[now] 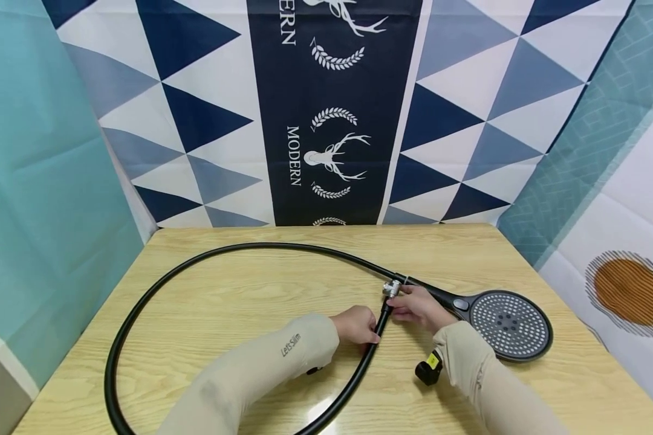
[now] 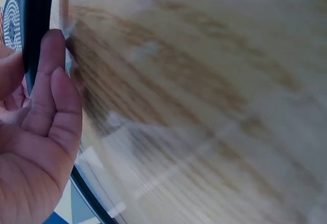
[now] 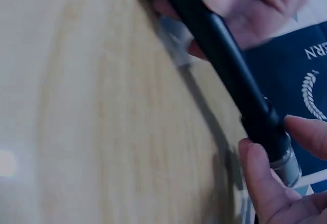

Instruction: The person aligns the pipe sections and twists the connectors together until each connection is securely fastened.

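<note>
A long black shower hose loops across the wooden table. Its far end joins the handle of a black and grey shower head, which lies at the right with its nozzle face up. My left hand pinches the hose a little below its near end. At that end my right hand holds the collar beside a silver metal connector, close to the shower head's handle. In the right wrist view, thumb and fingers of the right hand sit around the hose end; the metal tip shows beyond them.
The wooden table reaches back to a patterned cloth. Teal cloth hangs at the left, and a white printed cloth at the right. A small black device with a yellow label is at the right wrist.
</note>
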A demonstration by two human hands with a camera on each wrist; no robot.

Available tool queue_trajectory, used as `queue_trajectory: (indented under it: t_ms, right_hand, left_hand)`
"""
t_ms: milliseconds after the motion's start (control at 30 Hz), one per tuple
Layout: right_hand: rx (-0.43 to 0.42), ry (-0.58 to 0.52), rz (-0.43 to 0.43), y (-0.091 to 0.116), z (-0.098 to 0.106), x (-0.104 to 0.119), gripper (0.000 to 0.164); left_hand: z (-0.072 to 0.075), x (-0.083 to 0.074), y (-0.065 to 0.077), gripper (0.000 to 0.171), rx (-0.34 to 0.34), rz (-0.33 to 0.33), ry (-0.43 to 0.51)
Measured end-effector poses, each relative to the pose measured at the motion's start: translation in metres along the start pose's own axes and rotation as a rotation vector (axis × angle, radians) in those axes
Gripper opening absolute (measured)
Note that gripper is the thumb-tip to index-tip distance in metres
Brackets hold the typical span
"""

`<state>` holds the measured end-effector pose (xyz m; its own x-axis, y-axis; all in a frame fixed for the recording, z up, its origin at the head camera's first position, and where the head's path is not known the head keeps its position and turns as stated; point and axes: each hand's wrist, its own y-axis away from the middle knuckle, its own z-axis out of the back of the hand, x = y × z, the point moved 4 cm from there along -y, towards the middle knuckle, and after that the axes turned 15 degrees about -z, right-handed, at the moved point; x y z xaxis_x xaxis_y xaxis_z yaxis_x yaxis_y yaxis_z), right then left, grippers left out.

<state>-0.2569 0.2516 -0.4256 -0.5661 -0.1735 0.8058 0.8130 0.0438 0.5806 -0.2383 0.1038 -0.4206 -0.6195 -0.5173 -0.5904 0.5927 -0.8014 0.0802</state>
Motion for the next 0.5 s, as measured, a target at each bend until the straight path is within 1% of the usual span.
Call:
queue_trajectory:
  t_ms: [133,267,400,500]
  right_hand:
    - [-0.055,0.069,0.019,-0.001,-0.014,0.002,0.083]
    - [-0.105,0.140,0.068,-0.003,-0.024,0.006,0.084]
    - [-0.162,0.216,0.090,-0.006,-0.027,0.005,0.081]
    - [-0.182,0.256,0.094,-0.008,-0.027,0.000,0.077]
  left_hand:
    - [0.003,0.002,-0.001,0.034,-0.008,0.054,0.041]
    - [0.005,0.002,-0.001,0.030,-0.001,0.081,0.076]
    - [0.004,0.004,0.000,0.029,-0.006,0.102,0.070]
    - [0.002,0.006,0.002,0.030,-0.012,0.118,0.068]
